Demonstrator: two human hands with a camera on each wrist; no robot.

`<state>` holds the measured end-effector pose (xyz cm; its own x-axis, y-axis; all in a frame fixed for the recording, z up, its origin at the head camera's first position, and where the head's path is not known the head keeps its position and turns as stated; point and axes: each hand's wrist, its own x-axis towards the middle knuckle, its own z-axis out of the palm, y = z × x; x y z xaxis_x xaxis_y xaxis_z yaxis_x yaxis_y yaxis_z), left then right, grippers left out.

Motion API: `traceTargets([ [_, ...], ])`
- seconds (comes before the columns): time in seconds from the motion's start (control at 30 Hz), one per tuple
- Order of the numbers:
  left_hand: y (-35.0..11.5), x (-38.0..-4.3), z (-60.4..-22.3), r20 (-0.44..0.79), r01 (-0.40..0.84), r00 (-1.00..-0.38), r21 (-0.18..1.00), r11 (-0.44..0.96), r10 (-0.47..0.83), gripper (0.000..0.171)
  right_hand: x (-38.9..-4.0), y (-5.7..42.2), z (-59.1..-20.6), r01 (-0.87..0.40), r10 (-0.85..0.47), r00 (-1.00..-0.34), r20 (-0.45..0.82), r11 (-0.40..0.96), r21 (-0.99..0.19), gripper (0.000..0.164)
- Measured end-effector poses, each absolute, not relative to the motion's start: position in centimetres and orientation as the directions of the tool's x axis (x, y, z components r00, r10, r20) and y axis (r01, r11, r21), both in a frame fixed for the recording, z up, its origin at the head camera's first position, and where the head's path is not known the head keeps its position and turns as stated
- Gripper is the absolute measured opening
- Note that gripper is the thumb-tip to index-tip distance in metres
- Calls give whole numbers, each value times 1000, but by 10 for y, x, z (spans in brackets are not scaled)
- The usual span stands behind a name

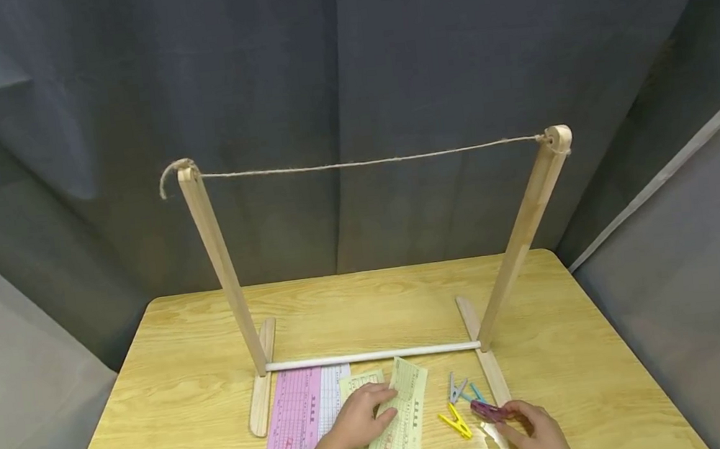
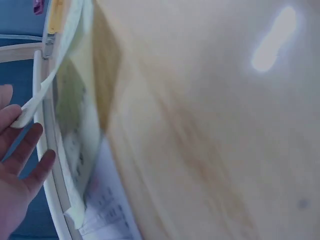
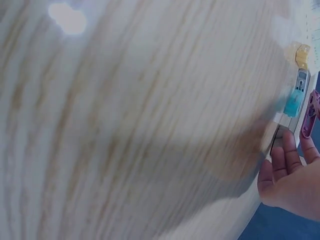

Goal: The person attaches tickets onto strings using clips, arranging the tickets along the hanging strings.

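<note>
Head view: I sit at a pale wood-grain bench [image 1: 574, 348] bearing a wooden stand [image 1: 221, 267] strung with brown twine [image 1: 367, 162]. My left hand [image 1: 358, 421] pinches the edge of a pale green printed paper slip [image 1: 413, 422] lying over another pale green slip [image 1: 362, 380], beside a pink paper form [image 1: 293, 408] and a white paper form [image 1: 329, 401]. My right hand [image 1: 538, 435] grips a purple plastic clothes peg [image 1: 487, 410] near a yellow peg [image 1: 460, 426], a grey peg [image 1: 457, 390] and a blue peg [image 1: 477, 392]. The slip looks light, limp and easily creased, best taken by its edge; the peg seems light, stiff and springy, best squeezed at its handles. The papers carry ruled tables and red marks, too small to read.

Left wrist view: my thumb and a finger pinch the slip's raised edge, other fingers spread; its print is blurred.

Right wrist view: the purple peg is at my fingertips; I make out no brand.
</note>
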<state>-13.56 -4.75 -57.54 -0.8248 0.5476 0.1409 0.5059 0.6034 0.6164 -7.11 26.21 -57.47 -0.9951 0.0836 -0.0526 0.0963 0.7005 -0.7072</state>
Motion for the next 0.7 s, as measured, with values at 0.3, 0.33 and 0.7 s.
traceTargets([
  [0.3,-42,-130,-562,259,471,-854,755,456,452,18,-77,266,-566,167,113,-986,-123,629,-759,39],
  [0.33,-41,-129,-560,273,478,-850,759,443,450,20,-78,266,-564,175,116,-985,-132,625,-761,40],
  [0.7,-47,-129,-527,391,583,-801,680,445,453,43,-88,259,-532,221,165,-974,-154,561,-797,42],
])
